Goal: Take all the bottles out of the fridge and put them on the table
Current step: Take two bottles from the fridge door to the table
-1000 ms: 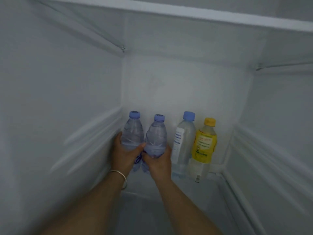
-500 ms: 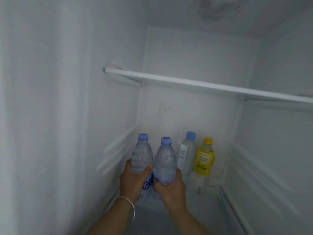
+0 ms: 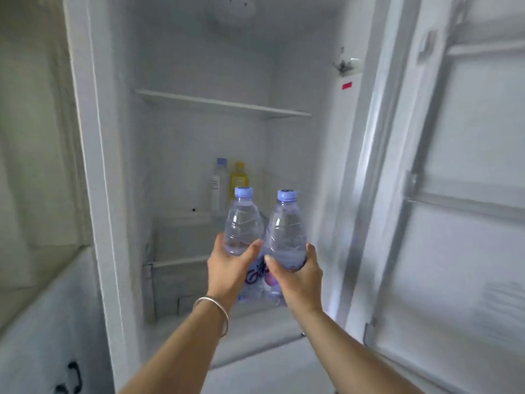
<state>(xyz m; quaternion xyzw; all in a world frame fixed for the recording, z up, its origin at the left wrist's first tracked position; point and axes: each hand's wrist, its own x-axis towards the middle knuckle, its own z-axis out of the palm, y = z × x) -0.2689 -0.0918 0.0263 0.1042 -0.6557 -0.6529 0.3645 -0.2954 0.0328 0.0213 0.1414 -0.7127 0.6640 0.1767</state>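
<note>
My left hand (image 3: 227, 268) grips a clear water bottle with a blue cap (image 3: 241, 223) by its lower half. Right beside it, my right hand (image 3: 298, 277) grips a second, matching water bottle (image 3: 287, 228). Both bottles are upright and held in front of the open fridge (image 3: 199, 137), outside its compartment. Deep inside, at the back of the fridge, stand a clear bottle with a white label and blue cap (image 3: 220, 183) and a yellow bottle with a yellow cap (image 3: 238, 179), side by side.
The fridge door (image 3: 454, 194) stands open on the right with its rack rails. A white shelf (image 3: 221, 105) crosses the upper compartment. A transparent drawer (image 3: 176, 251) sits low inside. A white cabinet with a dark handle (image 3: 71, 376) is at lower left.
Both hands have drawn the two water bottles back out of the fridge. The view has pulled away, so the whole compartment and the door now show.
</note>
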